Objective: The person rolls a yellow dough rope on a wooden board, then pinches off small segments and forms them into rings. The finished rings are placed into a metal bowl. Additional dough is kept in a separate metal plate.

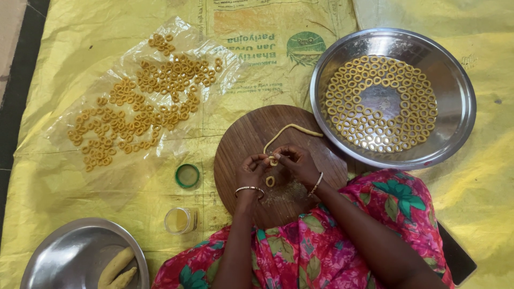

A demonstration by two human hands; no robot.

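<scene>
Dough rope (pixel 292 130) trails across the round wooden board (pixel 241 144), near end pinched between both hands; left hand (pixel 251 170) and right hand (pixel 297 163) hold a half-formed ring (pixel 273 159) at the fingertips, narrow pinch; one finished ring (pixel 270 181) lies on the board below; steel tray (pixel 455 107) of arranged rings sits to the right, plastic sheet (pixel 69 134) with more rings to the left; risk: rope likely snaps or thins if pulled taut; a weak join may let the ring open.

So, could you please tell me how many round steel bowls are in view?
2: one large round steel bowl of dough rings at upper right, one round steel bowl at lower left, partly cut off.
</scene>
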